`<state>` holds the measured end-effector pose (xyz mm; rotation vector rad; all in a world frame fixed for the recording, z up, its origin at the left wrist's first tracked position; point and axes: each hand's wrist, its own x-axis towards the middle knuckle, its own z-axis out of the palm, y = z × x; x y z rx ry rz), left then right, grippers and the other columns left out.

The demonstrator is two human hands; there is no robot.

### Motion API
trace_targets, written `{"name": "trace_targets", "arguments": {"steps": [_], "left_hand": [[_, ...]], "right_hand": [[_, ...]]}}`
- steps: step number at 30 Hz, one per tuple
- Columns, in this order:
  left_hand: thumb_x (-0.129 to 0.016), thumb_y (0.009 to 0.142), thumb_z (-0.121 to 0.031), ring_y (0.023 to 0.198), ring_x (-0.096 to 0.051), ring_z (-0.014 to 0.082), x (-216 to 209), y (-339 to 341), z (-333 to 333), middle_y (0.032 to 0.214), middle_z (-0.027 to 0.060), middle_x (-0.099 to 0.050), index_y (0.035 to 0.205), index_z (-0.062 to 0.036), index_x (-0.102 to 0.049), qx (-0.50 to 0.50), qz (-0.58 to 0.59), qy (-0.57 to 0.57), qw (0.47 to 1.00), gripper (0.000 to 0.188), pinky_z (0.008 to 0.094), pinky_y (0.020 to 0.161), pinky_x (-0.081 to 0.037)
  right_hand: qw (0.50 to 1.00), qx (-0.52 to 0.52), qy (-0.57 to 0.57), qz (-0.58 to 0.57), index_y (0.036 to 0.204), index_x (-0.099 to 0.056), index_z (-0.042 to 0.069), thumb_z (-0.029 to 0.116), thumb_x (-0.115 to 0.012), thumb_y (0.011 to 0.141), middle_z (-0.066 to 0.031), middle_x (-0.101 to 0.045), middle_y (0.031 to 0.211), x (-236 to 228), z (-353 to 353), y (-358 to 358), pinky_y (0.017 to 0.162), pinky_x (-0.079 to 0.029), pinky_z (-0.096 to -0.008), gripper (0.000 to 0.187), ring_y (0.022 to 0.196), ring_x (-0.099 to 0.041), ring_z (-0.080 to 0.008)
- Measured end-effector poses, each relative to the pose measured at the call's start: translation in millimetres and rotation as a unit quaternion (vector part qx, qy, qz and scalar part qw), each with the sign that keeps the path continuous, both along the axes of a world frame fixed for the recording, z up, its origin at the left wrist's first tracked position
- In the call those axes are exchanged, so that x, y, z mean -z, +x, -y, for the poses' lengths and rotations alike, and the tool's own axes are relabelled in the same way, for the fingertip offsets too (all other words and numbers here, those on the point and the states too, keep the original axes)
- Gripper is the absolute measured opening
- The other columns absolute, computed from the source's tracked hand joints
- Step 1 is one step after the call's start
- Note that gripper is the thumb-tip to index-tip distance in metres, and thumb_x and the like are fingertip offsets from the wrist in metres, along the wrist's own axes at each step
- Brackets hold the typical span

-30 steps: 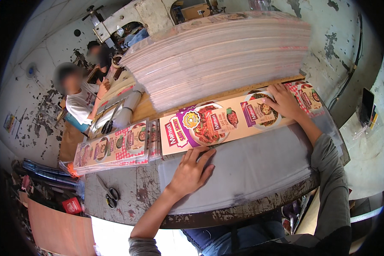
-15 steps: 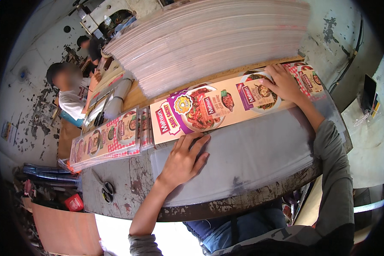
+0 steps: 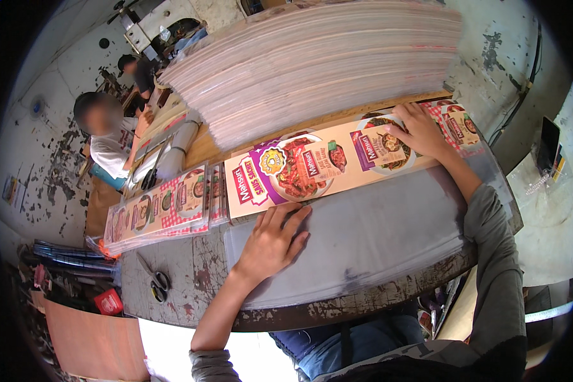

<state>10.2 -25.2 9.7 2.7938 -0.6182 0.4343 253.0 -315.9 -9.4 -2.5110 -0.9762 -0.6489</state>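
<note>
Left hand (image 3: 270,245): palm down on the clear plastic sheets (image 3: 369,223), fingers loosely spread, gripping nothing.
Right hand (image 3: 421,132): laid flat on the printed card (image 3: 347,141), fingers spread, slightly bent.
Sleeved cards (image 3: 153,216): inside clear plastic, left of the left hand.
Printed card: just beyond the left fingertips, beneath the right hand.

Head-worn fisheye, near, facing down over hands (image 3: 270,245) and tabletop (image 3: 194,270); rim seems warped.

We see pale walls (image 3: 60,95) with peeling paint, a scratched dark table (image 3: 194,274), and a brown board (image 3: 95,337) at lower left.
</note>
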Motion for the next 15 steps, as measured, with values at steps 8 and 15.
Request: {"name": "trace_targets", "arguments": {"steps": [8, 15], "left_hand": [[-0.067, 0.077, -0.014, 0.097, -0.053, 0.0238, 2, -4, 9, 0.105, 0.0085, -0.053, 0.12, -0.0062, -0.055, -0.027, 0.07, 0.062, 0.995, 0.046, 0.0395, 0.086, -0.038], [-0.069, 0.073, -0.012, 0.092, -0.053, 0.0192, 5, -12, 12, 0.096, 0.005, -0.052, 0.111, -0.0078, -0.059, -0.021, 0.08, 0.054, 0.995, 0.039, 0.0381, 0.083, -0.037]], "right_hand": [[0.999, -0.027, 0.009, 0.024, 0.098, -0.053, 0.003, 0.04, -0.062, 0.084, -0.0174, -0.054, 0.098, 0, 7, 2, 0.088, -0.037, -0.0445, 0.04, 0.093, -0.053, -0.0337], [1.0, -0.004, -0.009, 0.001, 0.094, -0.052, 0.004, 0.04, -0.072, 0.071, -0.0122, -0.056, 0.093, -60, 12, -22, 0.084, -0.036, -0.0382, 0.047, 0.092, -0.05, -0.0312]]}}
